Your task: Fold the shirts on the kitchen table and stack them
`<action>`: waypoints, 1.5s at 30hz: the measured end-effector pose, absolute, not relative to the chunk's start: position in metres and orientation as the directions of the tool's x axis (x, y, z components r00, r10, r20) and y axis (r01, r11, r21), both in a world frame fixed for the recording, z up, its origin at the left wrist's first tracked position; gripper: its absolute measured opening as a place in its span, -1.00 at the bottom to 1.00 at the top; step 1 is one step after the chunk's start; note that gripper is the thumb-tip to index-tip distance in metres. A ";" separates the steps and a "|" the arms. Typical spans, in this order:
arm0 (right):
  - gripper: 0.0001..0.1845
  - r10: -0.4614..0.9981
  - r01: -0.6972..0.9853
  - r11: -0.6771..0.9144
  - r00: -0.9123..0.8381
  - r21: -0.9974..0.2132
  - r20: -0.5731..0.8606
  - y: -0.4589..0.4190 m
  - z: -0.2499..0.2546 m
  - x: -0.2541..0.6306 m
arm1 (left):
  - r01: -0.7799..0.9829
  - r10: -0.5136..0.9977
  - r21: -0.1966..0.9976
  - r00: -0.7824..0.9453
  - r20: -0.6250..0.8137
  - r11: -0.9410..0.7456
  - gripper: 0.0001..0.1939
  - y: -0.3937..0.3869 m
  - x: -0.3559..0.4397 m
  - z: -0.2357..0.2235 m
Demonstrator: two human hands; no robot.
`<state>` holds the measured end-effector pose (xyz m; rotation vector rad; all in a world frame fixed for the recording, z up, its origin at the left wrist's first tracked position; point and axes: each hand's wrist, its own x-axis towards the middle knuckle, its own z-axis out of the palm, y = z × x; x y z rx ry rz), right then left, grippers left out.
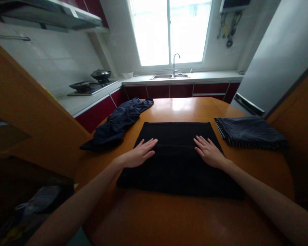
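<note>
Here, a lidded wok (100, 74) is standing on the stove (95, 89), its inside hidden. On the wooden tabletop (166, 218), flat black cloth (174, 171) is lying under the left hand (140, 153) and right hand (209, 152), fingers extended; behind, a window (188, 34) is glowing.

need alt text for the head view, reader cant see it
A person's left hand and right hand rest palm-down on a flat black cloth on a wooden table. Crumpled dark clothing lies to the left, folded grey fabric to the right; a sink and window are behind.
</note>
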<state>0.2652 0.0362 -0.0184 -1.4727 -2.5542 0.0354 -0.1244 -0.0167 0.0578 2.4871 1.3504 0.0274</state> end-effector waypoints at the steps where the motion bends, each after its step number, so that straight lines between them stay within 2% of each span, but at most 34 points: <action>1: -0.37 0.859 0.855 0.505 -0.486 -0.114 0.160 0.037 -0.020 0.266 | 0.799 0.800 0.261 0.585 -0.133 -0.541 -0.37 -0.029 -0.120 0.056; 3: -0.36 0.858 0.855 0.506 -0.484 -0.115 0.171 0.038 -0.023 0.267 | 0.798 0.789 0.215 0.597 -0.146 -0.564 -0.32 -0.052 -0.115 0.046; 7: -0.36 0.851 0.849 0.515 -0.491 -0.120 0.186 0.038 -0.027 0.267 | 0.862 0.861 0.146 0.500 -0.088 -0.486 -0.30 -0.085 -0.129 0.025; 12: -0.38 0.852 0.851 0.510 -0.482 -0.121 0.202 0.039 -0.026 0.268 | 0.891 0.897 0.160 0.438 -0.058 -0.425 -0.35 -0.102 -0.164 0.019; 17: -0.38 0.832 0.831 0.528 -0.466 -0.175 0.301 0.019 -0.009 0.264 | 0.894 0.905 0.163 0.425 -0.016 -0.417 -0.36 -0.122 -0.174 0.036; 21: -0.37 0.764 0.716 0.642 -0.570 -0.273 0.303 -0.035 0.008 0.240 | 0.827 0.840 0.186 0.542 -0.010 -0.531 -0.41 -0.129 -0.147 0.059; 24: -0.28 0.676 0.606 0.736 -0.684 -0.302 0.274 -0.072 0.014 0.214 | 0.733 0.750 0.223 0.662 -0.013 -0.643 -0.43 -0.117 -0.105 0.068; 27: -0.16 0.638 0.566 0.763 -0.735 -0.311 0.228 -0.086 0.014 0.196 | 0.664 0.673 0.255 0.737 -0.063 -0.703 -0.28 -0.091 -0.065 0.067; 30: -0.13 0.655 0.585 0.742 -0.735 -0.328 0.172 -0.087 0.012 0.192 | 0.612 0.600 0.257 0.789 -0.133 -0.748 -0.09 -0.062 -0.045 0.060; 37: -0.15 0.677 0.583 0.684 -0.732 -0.438 0.083 -0.084 0.018 0.194 | 0.631 0.636 0.137 0.771 -0.003 -0.764 -0.36 -0.016 -0.052 0.029; 41: -0.34 0.761 0.587 0.575 -0.640 -0.570 0.108 -0.074 0.021 0.197 | 0.643 0.652 0.134 0.757 0.041 -0.754 -0.39 -0.010 -0.055 0.021; 43: -0.37 0.800 0.612 0.547 -0.584 -0.571 0.140 -0.067 0.018 0.199 | 0.678 0.690 0.157 0.722 0.040 -0.718 -0.40 -0.008 -0.056 0.021; 45: -0.35 0.819 0.659 0.544 -0.551 -0.520 0.159 -0.059 0.013 0.205 | 0.723 0.738 0.181 0.674 0.026 -0.667 -0.40 -0.003 -0.059 0.022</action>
